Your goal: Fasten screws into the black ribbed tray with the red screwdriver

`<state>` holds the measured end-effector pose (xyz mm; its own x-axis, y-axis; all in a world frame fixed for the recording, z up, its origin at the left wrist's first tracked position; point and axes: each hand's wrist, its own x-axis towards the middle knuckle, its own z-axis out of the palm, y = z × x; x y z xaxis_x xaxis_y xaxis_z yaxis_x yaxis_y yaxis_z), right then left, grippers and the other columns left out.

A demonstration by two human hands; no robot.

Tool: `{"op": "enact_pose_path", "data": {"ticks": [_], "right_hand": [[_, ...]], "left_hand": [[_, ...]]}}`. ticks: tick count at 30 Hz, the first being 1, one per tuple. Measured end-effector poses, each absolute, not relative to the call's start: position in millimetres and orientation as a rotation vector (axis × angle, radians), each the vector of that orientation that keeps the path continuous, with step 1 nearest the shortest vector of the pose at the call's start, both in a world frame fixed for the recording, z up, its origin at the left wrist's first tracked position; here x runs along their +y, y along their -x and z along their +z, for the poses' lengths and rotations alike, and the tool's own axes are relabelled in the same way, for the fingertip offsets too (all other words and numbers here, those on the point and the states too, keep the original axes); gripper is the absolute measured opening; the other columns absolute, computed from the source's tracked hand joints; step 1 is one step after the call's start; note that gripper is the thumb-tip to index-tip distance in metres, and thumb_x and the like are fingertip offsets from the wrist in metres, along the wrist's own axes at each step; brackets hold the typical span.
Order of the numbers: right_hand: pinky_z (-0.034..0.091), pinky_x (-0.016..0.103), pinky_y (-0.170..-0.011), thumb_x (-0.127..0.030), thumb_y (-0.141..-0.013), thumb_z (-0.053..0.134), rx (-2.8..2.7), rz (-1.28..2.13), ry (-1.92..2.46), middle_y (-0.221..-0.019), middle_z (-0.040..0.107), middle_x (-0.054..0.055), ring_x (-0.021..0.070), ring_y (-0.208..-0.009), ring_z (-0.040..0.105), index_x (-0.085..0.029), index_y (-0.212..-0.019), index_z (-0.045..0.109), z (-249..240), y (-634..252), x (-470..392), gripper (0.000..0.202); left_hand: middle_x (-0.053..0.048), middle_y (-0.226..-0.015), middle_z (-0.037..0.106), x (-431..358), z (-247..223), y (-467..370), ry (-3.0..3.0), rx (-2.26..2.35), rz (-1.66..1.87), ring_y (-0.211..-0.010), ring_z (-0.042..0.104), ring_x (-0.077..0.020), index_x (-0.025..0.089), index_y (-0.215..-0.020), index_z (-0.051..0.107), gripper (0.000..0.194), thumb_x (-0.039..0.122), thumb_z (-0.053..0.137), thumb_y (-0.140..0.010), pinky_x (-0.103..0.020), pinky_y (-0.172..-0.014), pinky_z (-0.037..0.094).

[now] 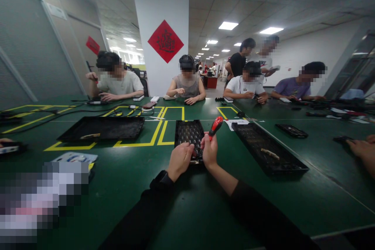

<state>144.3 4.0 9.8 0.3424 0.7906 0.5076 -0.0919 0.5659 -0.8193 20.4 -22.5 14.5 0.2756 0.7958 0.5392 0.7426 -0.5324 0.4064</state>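
In front of me on the green table lies a small black case (187,129) with rows of small shiny spots in it. My right hand (209,152) is wrapped round a screwdriver with a red and black handle (216,125). The handle slants up and away above the case's right side, and the tip is hidden by the hands. Over the near left part of the case, my left hand (181,160) is closed with its fingertips pressed together. Whatever it may pinch is hidden.
Black trays stand on the left (105,129) and right (268,146), each with a pale strip. A flat black piece (291,130) lies farther right. Cables (55,114) run across the left. Several people sit opposite; other people's hands show at both side edges.
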Motion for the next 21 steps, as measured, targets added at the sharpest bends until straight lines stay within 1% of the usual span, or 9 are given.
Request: {"op": "enact_pose_path", "data": {"ticks": [3,5,7,8,10,12,17,21], "right_hand": [[0.036,0.018,-0.046,-0.038,-0.088,0.042,-1.056,0.656,0.792,-0.057,0.043,-0.008,0.0067,-0.045,0.040,-0.021,-0.096,0.047,9.5,-144.4,4.8,0.020],[0.036,0.019,-0.046,-0.038,-0.089,0.042,-1.032,0.642,0.796,-0.058,0.043,-0.008,0.0065,-0.045,0.041,-0.021,-0.095,0.046,9.2,-144.4,5.0,0.020],[0.037,0.019,-0.047,-0.038,-0.089,0.041,-1.008,0.613,0.801,-0.059,0.044,-0.008,0.0065,-0.046,0.041,-0.021,-0.095,0.045,9.0,-144.5,4.5,0.019],[0.038,0.019,-0.048,-0.038,-0.089,0.041,-0.997,0.596,0.803,-0.060,0.044,-0.007,0.0065,-0.046,0.042,-0.021,-0.095,0.045,8.8,-144.6,4.0,0.019],[0.038,0.019,-0.049,-0.038,-0.089,0.041,-0.977,0.568,0.803,-0.061,0.044,-0.007,0.0067,-0.048,0.043,-0.021,-0.097,0.044,8.6,-144.6,2.8,0.019],[0.038,0.019,-0.049,-0.038,-0.089,0.040,-0.951,0.555,0.791,-0.062,0.044,-0.007,0.0067,-0.049,0.043,-0.021,-0.097,0.044,8.3,-144.5,2.0,0.019],[0.038,0.019,-0.050,-0.038,-0.089,0.039,-0.913,0.542,0.782,-0.063,0.043,-0.006,0.0070,-0.050,0.043,-0.021,-0.098,0.042,8.1,-144.2,2.3,0.019],[0.039,0.019,-0.051,-0.037,-0.089,0.039,-0.949,0.529,0.800,-0.064,0.045,-0.006,0.0072,-0.051,0.044,-0.021,-0.098,0.043,9.2,-144.5,2.0,0.019]], "left_hand": [[-0.004,-0.077,0.058,-20.0,15.2,-21.9,-2.461,1.478,1.070,-0.078,0.053,-0.0147,0.020,-0.069,0.063,0.051,0.036,0.020,-0.093,-0.027,-0.074,0.037],[-0.003,-0.081,0.059,-19.2,17.5,-23.1,-2.502,1.454,1.030,-0.081,0.053,-0.0160,0.020,-0.075,0.063,0.036,0.039,0.035,-0.089,-0.028,-0.075,0.037],[-0.003,-0.087,0.060,-19.5,20.1,-23.6,-2.543,1.409,0.998,-0.086,0.052,-0.0179,0.021,-0.086,0.062,0.022,0.039,0.052,-0.080,-0.029,-0.077,0.037],[-0.003,-0.090,0.061,-19.9,21.1,-23.5,-2.556,1.384,0.984,-0.088,0.052,-0.0188,0.022,-0.092,0.062,0.024,0.038,0.059,-0.075,-0.030,-0.078,0.036],[-0.002,-0.092,0.062,-20.3,21.8,-22.7,-2.555,1.352,0.960,-0.090,0.051,-0.0197,0.022,-0.098,0.060,0.033,0.034,0.066,-0.068,-0.031,-0.079,0.036],[-0.002,-0.090,0.063,-19.6,20.7,-21.6,-2.535,1.339,0.951,-0.088,0.052,-0.0195,0.022,-0.100,0.059,0.035,0.030,0.067,-0.066,-0.031,-0.078,0.036],[0.000,-0.085,0.065,-14.5,15.5,-19.7,-2.510,1.306,0.971,-0.086,0.054,-0.0175,0.023,-0.091,0.062,0.020,0.022,0.062,-0.070,-0.030,-0.076,0.036],[0.001,-0.085,0.066,-13.4,13.9,-19.9,-2.523,1.300,0.996,-0.085,0.054,-0.0167,0.023,-0.087,0.063,0.016,0.020,0.061,-0.071,-0.029,-0.075,0.036]]}}
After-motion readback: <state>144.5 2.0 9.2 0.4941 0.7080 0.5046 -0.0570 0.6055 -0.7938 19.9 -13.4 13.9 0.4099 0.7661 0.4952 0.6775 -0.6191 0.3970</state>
